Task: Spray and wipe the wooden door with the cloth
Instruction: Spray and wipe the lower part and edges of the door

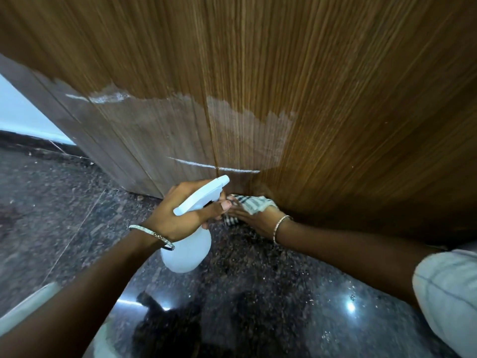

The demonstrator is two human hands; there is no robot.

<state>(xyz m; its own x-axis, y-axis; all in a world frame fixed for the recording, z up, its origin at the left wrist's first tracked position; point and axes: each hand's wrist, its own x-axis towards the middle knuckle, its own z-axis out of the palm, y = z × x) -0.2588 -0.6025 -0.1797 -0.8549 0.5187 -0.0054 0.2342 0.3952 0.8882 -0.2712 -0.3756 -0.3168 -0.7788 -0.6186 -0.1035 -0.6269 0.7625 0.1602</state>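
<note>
Dark speckled floor (pixel 77 202) lies closest, shiny with reflected lights, and a pale-clothed knee (pixel 449 293) sits at the right edge. Above it the left hand (pixel 180 215), with a bangle (pixel 152 235) on its wrist, curls its fingers round the neck of a white spray bottle (pixel 188 254), nozzle aimed at the wood. Just beyond, the right hand (pixel 255 220) holds a bunched checked cloth (pixel 254 204) against the foot of the wooden door (pixel 284 73); its fingers are mostly hidden. A wet patch spreads across the door's lower left part.
</note>
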